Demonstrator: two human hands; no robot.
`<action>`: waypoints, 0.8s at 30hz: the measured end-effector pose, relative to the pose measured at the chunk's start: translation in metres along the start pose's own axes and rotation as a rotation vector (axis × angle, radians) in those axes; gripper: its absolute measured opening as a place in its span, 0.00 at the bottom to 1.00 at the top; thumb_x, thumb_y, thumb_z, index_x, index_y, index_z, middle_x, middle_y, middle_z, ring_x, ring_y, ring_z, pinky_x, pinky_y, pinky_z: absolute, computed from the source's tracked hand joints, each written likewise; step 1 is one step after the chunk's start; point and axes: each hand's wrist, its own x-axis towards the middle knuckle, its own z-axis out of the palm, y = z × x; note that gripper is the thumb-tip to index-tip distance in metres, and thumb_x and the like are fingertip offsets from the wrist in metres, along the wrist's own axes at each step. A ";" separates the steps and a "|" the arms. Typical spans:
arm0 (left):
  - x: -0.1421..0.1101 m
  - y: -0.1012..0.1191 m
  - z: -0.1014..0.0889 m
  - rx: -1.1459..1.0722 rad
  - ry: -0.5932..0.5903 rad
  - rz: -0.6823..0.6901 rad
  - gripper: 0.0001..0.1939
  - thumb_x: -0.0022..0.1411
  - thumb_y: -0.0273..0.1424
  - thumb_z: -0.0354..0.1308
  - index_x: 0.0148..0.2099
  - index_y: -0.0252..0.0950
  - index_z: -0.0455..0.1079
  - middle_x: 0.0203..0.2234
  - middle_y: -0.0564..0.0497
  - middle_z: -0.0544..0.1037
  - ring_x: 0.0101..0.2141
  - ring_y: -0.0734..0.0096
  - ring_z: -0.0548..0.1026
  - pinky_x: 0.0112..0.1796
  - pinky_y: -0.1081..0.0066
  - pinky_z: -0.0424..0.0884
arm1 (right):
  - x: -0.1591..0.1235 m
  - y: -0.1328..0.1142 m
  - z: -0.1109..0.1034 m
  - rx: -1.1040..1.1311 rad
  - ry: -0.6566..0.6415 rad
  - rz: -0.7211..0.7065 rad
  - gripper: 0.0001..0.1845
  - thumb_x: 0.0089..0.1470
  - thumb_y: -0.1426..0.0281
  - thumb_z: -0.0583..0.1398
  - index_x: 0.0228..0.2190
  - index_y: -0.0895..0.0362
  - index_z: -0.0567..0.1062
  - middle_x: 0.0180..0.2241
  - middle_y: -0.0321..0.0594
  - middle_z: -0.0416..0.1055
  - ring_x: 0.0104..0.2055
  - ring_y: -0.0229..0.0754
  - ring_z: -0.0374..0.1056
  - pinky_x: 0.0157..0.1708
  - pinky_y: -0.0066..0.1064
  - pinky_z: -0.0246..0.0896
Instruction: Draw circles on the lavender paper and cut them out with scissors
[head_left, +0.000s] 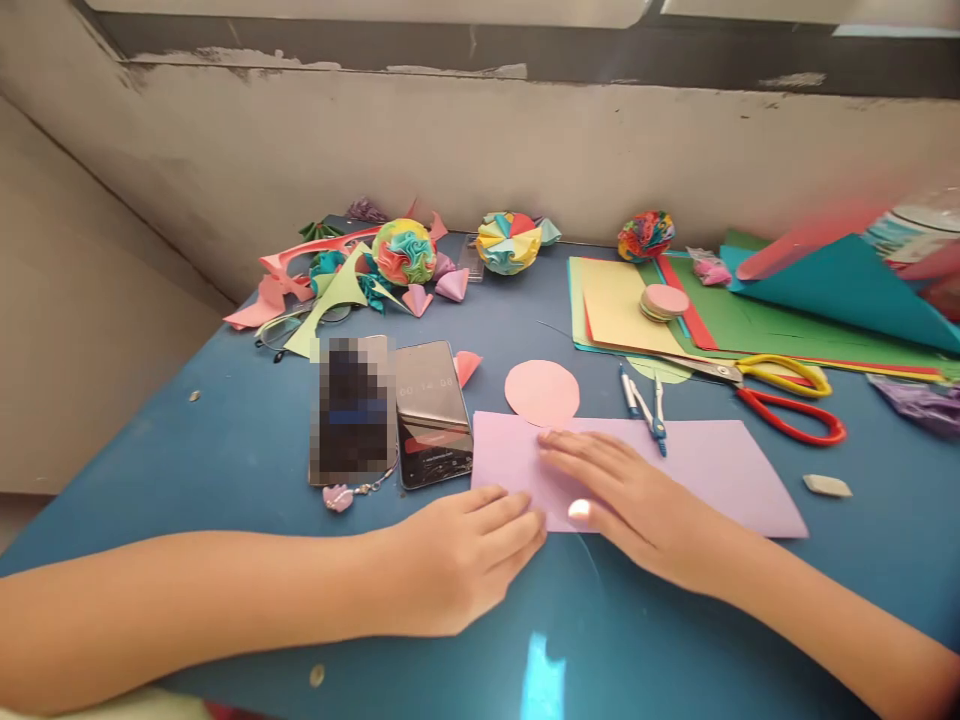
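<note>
My left grip point(480, 560) was empty of any pinch, its fingers loosely bent and resting on the near left corner of the purple paper point(705, 450). My right grip point(622, 490) lay flat, fingers extended together across the paper, thumb slightly apart. The purple paper was spread on the blue tabletop point(202, 440). Just beyond the paper was a pink circle point(541, 392); left of it, two phones point(433, 415); at its far edge, a compass point(646, 412); right of it, an eraser point(826, 486) and, farther back, scissors point(780, 385).
</note>
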 end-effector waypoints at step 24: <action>-0.004 -0.007 0.001 -0.181 -0.151 0.000 0.19 0.67 0.21 0.43 0.55 0.26 0.68 0.55 0.46 0.72 0.57 0.65 0.68 0.58 0.66 0.63 | -0.023 0.035 0.008 -0.571 0.245 0.517 0.14 0.59 0.72 0.49 0.39 0.63 0.72 0.29 0.44 0.75 0.25 0.41 0.68 0.20 0.29 0.48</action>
